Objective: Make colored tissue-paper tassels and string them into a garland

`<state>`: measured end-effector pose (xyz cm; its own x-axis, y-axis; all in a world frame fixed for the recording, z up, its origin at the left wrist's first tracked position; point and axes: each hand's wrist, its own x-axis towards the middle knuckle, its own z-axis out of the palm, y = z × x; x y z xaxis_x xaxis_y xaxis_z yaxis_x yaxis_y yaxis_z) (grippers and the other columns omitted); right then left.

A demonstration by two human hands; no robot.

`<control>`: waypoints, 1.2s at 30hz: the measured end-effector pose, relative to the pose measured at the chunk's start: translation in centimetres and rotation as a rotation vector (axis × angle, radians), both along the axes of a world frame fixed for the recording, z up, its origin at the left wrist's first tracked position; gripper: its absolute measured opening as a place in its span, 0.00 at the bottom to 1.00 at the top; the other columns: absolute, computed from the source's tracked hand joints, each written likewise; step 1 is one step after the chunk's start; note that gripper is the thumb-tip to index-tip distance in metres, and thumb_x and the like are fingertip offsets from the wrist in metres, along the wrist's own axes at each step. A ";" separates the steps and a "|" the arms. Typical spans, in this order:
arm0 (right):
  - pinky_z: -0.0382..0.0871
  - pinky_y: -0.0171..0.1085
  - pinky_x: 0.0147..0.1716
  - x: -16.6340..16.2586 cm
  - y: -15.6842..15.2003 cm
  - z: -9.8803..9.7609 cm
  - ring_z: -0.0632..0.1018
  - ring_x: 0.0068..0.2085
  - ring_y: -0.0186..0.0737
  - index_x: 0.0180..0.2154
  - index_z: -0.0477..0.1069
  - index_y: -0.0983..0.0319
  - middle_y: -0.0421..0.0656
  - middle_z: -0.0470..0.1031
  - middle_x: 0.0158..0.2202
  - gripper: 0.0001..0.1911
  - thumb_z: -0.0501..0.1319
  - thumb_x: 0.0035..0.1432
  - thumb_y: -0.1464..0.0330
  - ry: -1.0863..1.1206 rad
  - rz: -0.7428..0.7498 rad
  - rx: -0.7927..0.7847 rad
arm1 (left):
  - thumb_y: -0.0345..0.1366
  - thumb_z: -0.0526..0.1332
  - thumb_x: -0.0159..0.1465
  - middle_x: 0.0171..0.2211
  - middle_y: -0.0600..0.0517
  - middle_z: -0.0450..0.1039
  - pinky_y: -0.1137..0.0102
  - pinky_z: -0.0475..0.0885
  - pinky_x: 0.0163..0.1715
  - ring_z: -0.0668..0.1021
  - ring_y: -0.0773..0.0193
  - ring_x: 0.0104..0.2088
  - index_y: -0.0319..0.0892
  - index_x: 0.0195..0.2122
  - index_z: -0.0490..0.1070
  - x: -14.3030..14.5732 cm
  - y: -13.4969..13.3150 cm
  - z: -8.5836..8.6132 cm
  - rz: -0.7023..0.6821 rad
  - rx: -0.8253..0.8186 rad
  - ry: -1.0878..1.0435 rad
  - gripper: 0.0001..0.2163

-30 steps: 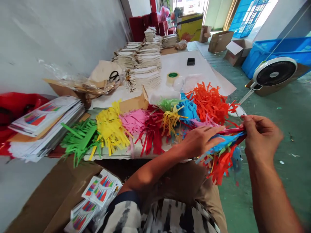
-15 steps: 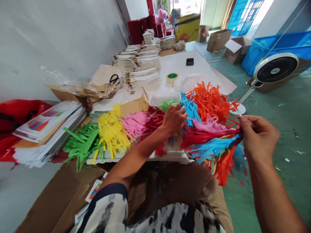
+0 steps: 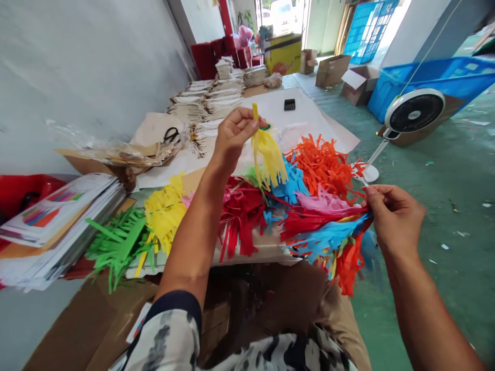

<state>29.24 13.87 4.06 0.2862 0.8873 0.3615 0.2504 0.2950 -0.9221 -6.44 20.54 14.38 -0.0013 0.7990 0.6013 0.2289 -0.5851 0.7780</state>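
Observation:
Raised over the table, my left hand (image 3: 237, 131) pinches a yellow paper tassel (image 3: 268, 157) near its top, and the strips hang down. My right hand (image 3: 398, 216), at the table's right end, is closed on a string of tassels (image 3: 328, 219) in pink, red, blue and orange; the string itself is mostly hidden by the fingers. Loose tassel piles lie along the near edge: green (image 3: 124, 237), yellow (image 3: 164, 211) and dark red (image 3: 242, 219). Behind the string sit a blue pile (image 3: 292, 180) and an orange pile (image 3: 323, 167). My left forearm covers most of the pink pile.
Stacks of white paper pieces (image 3: 224, 95) run along the wall side. Black-handled scissors (image 3: 171, 135) rest on brown paper at left. A phone (image 3: 290, 104) lies farther back. Right of the table stand a white fan (image 3: 415, 114) and a blue crate (image 3: 429, 77). Printed sheets (image 3: 58, 221) are stacked at left.
My left hand has risen from the piles and moved left, now with a yellow tassel in it. My right hand keeps its hold on the string. The view has shifted slightly to the right.

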 end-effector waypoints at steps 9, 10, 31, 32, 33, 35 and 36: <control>0.59 0.35 0.26 -1.5 0.2 0.3 0.67 0.24 0.34 0.36 0.78 0.60 0.36 0.71 0.23 0.14 0.67 0.63 0.56 0.024 0.065 0.001 | 0.52 0.66 0.67 0.26 0.58 0.64 0.68 0.67 0.32 0.67 0.67 0.26 0.45 0.44 0.68 12.6 -0.7 -8.9 -0.333 -0.288 -0.121 0.17; 0.60 0.35 0.26 -1.7 0.3 0.3 0.67 0.24 0.34 0.36 0.78 0.60 0.36 0.71 0.23 0.14 0.66 0.63 0.56 0.030 0.072 0.006 | 0.52 0.65 0.68 0.27 0.58 0.63 0.68 0.65 0.31 0.67 0.67 0.27 0.45 0.46 0.67 13.6 -0.9 -9.7 -0.335 -0.297 -0.122 0.17; 0.58 0.36 0.28 -3.5 0.6 0.1 0.66 0.26 0.35 0.39 0.79 0.59 0.36 0.69 0.25 0.13 0.63 0.68 0.56 -0.004 0.197 -0.012 | 0.50 0.68 0.66 0.33 0.56 0.67 0.70 0.66 0.37 0.70 0.67 0.33 0.44 0.39 0.66 16.2 -2.2 -12.2 -0.481 -0.407 -0.152 0.17; 0.58 0.36 0.28 -3.5 0.6 0.1 0.66 0.26 0.35 0.40 0.79 0.59 0.36 0.68 0.25 0.13 0.63 0.68 0.56 -0.010 0.204 -0.012 | 0.50 0.68 0.66 0.33 0.56 0.68 0.70 0.67 0.37 0.70 0.67 0.34 0.44 0.39 0.66 16.2 -2.2 -12.2 -0.485 -0.415 -0.155 0.17; 0.58 0.36 0.28 -3.5 0.6 0.0 0.66 0.26 0.35 0.40 0.80 0.58 0.35 0.68 0.25 0.13 0.63 0.68 0.56 -0.016 0.213 -0.012 | 0.50 0.69 0.66 0.33 0.55 0.68 0.70 0.67 0.38 0.71 0.67 0.35 0.44 0.39 0.66 16.2 -2.2 -12.1 -0.491 -0.425 -0.159 0.17; 0.58 0.36 0.27 -3.4 0.6 0.0 0.66 0.26 0.35 0.41 0.80 0.58 0.35 0.68 0.25 0.13 0.63 0.67 0.56 -0.027 0.238 -0.010 | 0.51 0.70 0.64 0.34 0.55 0.69 0.69 0.68 0.39 0.72 0.66 0.36 0.43 0.39 0.66 16.1 -2.3 -11.9 -0.509 -0.451 -0.167 0.18; 0.59 0.37 0.28 -3.4 0.6 -0.1 0.67 0.26 0.35 0.42 0.81 0.58 0.35 0.69 0.25 0.13 0.64 0.67 0.56 -0.034 0.251 -0.008 | 0.51 0.70 0.63 0.34 0.55 0.70 0.69 0.69 0.39 0.73 0.66 0.36 0.43 0.39 0.66 16.1 -2.3 -11.8 -0.520 -0.467 -0.172 0.19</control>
<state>25.86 14.47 4.00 0.0444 0.9321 0.3595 0.2014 0.3441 -0.9171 9.64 18.26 2.54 0.3857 0.8956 0.2219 -0.1369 -0.1823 0.9737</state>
